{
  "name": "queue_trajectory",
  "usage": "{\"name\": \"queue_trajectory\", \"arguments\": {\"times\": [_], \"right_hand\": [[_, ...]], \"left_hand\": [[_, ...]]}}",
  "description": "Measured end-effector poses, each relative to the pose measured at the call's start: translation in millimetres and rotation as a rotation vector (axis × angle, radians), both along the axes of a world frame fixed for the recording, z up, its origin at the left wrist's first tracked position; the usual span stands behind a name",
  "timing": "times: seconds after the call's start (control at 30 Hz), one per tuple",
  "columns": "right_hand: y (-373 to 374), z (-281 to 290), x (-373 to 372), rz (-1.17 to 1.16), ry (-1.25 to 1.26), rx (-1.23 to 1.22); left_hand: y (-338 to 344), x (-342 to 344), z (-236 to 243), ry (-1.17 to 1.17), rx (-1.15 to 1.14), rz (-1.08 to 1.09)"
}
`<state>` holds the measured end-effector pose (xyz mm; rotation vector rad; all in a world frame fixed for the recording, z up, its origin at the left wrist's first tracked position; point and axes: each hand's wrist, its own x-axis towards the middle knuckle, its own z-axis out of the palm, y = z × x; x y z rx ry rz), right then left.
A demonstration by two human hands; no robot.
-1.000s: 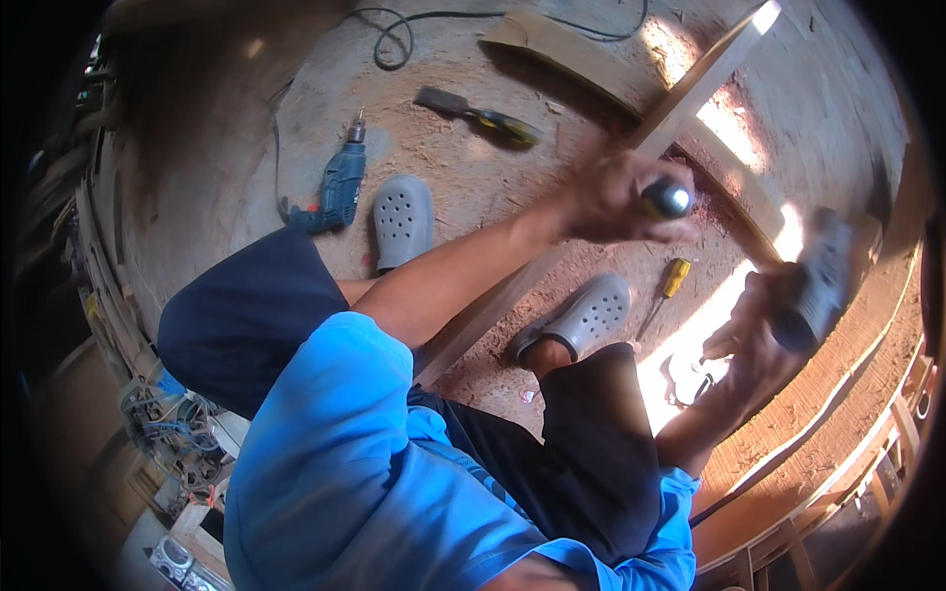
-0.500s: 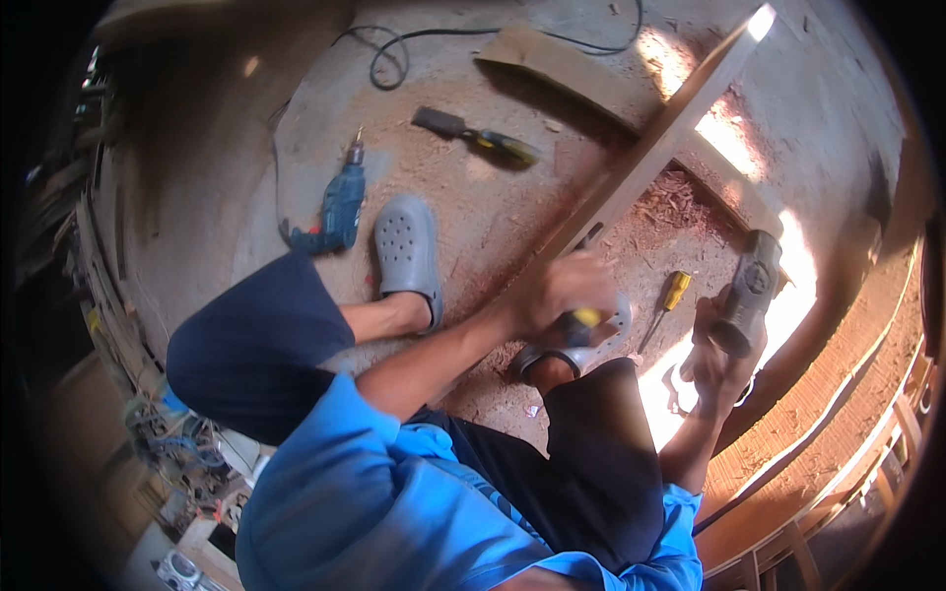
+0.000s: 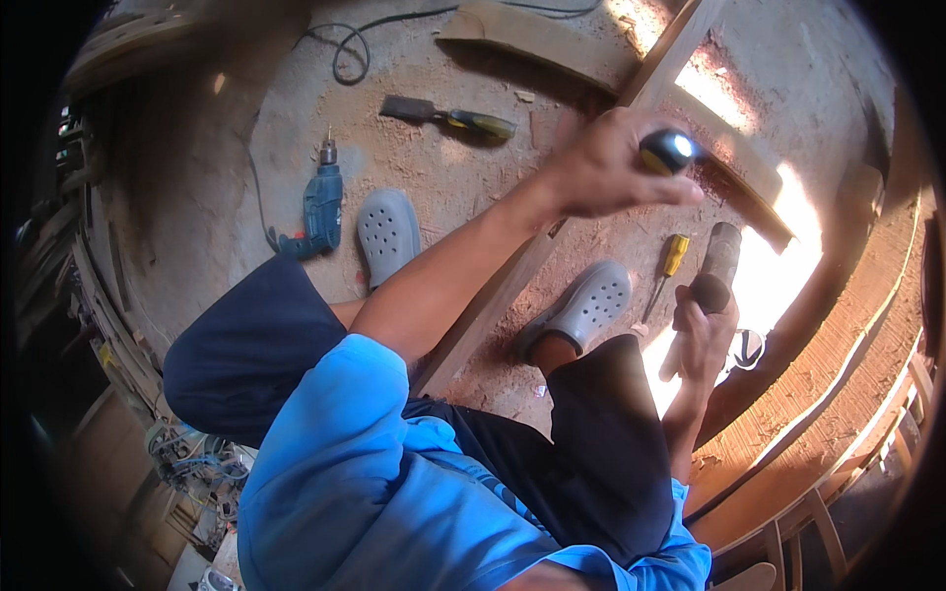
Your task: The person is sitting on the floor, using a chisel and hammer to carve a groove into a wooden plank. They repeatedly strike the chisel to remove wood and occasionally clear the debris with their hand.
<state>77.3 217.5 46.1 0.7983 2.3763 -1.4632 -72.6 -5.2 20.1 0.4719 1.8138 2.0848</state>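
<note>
- Head view: left hand grips a dark chisel handle above the long plank.
- Right hand clasps a mallet near the yellow screwdriver.

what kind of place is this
Most likely a rough woodworking or carpentry workshop. A long wooden plank lies across a sawdust-strewn dirt floor, with a blue power drill and a yellow-handled screwdriver beside it.
</note>
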Motion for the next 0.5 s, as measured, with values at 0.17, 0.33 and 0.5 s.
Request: {"name": "queue_trajectory", "arguments": {"times": [0.17, 0.33, 0.5], "right_hand": [[-3.3, 3.1, 6.3, -0.083, -0.055, 0.061], [-17.8, -2.8, 11.5, -0.057, 0.002, -0.004], [-22.9, -11.7, 18.3, -0.026, -0.03, -0.034]], "left_hand": [[-37.5, -6.4, 50.8, 0.265, 0.225, 0.193], [-72.9, -0.9, 55.6, 0.062, 0.368, 0.372], [-61.0, 17.1, 34.5, 0.069, 0.372, 0.358]]}}
